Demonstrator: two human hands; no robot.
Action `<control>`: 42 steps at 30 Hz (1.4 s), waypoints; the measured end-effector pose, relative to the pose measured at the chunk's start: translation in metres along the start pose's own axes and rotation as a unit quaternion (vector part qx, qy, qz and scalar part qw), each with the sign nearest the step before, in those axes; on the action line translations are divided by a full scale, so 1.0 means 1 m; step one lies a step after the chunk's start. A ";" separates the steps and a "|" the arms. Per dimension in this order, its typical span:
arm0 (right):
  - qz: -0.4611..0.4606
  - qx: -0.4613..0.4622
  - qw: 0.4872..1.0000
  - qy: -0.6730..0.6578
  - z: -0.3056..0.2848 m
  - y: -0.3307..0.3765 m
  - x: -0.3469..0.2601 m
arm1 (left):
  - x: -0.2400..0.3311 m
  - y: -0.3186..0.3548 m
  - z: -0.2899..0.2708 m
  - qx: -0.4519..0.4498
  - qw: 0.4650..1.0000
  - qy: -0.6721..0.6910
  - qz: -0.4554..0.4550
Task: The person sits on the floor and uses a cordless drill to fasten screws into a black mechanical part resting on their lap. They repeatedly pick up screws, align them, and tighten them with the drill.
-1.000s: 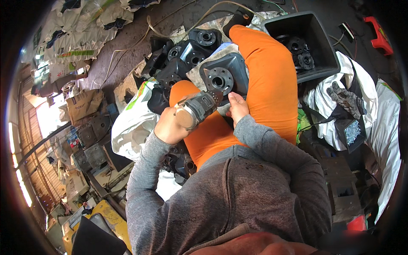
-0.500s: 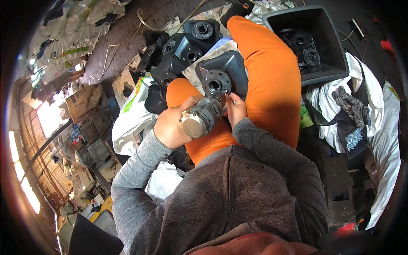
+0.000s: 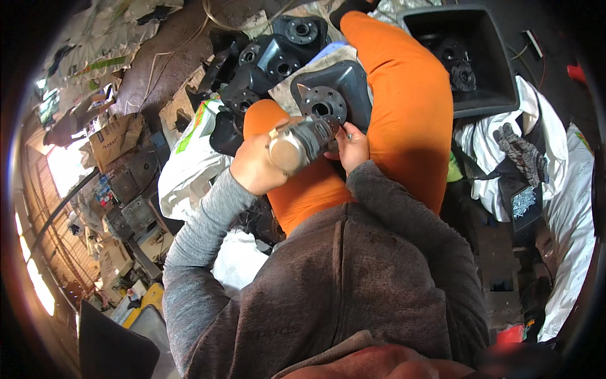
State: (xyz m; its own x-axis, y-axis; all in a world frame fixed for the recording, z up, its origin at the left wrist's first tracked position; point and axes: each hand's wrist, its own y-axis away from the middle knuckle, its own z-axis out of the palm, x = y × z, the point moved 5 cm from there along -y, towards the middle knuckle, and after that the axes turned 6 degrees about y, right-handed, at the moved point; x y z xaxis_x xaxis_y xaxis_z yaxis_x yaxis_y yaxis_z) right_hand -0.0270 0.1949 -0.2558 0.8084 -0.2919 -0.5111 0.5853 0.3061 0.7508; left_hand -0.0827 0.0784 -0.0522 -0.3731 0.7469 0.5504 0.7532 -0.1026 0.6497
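My left hand (image 3: 255,165) is wrapped round a grey power driver (image 3: 302,144), its round tan back end facing me. The tool's nose reaches the near edge of a black round flange (image 3: 320,101) with a centre hole and small bolt holes. This flange sits on a black square-based housing (image 3: 353,79) between my orange-clad knees. Beside the tool's nose, my right hand (image 3: 353,150) has its thumb and fingers pinched together. A small bit of metal shows at its fingertips, too small to name. The tool's tip is partly hidden by the fingers.
Several similar black housings (image 3: 278,60) with flanges lie ahead to the left. A dark bin (image 3: 486,104) with more flanged parts stands at the far right. Near it are a grey glove (image 3: 521,151) and a small tray of screws (image 3: 524,205). A cable (image 3: 173,54) trails across the floor.
The driver and both hands have shifted slightly within the view, staying close to the flange's near edge. My right fingers remain pinched beside the tool's nose.
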 end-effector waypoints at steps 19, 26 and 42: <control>0.067 -0.257 0.960 -0.085 -0.015 0.070 -0.030 | -0.012 0.125 0.031 0.074 0.984 0.129 0.101; 0.060 -0.252 0.964 -0.057 -0.006 0.076 -0.035 | -0.018 0.131 0.031 0.077 0.985 0.065 0.142; 0.090 -0.306 0.948 -0.020 -0.013 0.064 -0.032 | -0.038 0.145 0.009 0.059 0.982 0.145 0.105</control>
State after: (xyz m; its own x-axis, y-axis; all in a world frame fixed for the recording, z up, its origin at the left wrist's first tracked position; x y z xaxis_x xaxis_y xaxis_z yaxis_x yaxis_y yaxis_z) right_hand -0.0142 0.2359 -0.1968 0.9027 -0.2157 -0.3723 0.3752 0.8182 0.4356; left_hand 0.0451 0.0409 0.0164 -0.3293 0.4970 0.8029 0.8807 -0.1450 0.4509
